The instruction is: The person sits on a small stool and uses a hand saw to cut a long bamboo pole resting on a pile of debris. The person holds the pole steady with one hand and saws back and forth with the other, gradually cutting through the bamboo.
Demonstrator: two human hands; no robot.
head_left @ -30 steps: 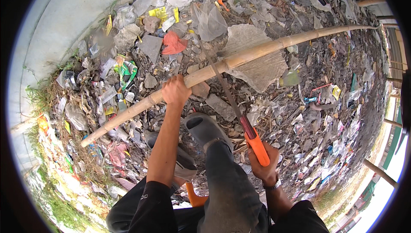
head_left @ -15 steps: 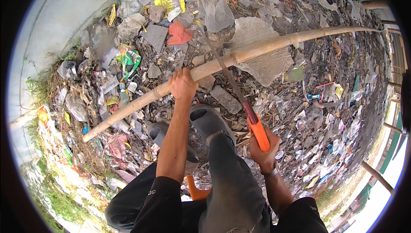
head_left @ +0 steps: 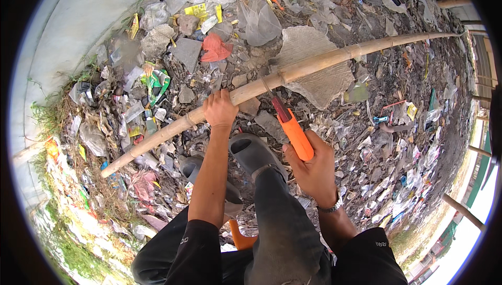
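Bamboo pole [head_left: 293, 73] stays steadiest if our left hand [head_left: 219, 109] grips it firmly while our right hand [head_left: 308, 167], closed around the orange-handled saw [head_left: 294, 130], cuts squarely.

The saw blade [head_left: 273, 95] is too thin to read where it meets the bamboo pole [head_left: 293, 70].

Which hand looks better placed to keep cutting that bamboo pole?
The right hand. It grips the orange saw handle, with the blade at the pole. The left hand is wrapped around the pole, steadying it beside the cut.
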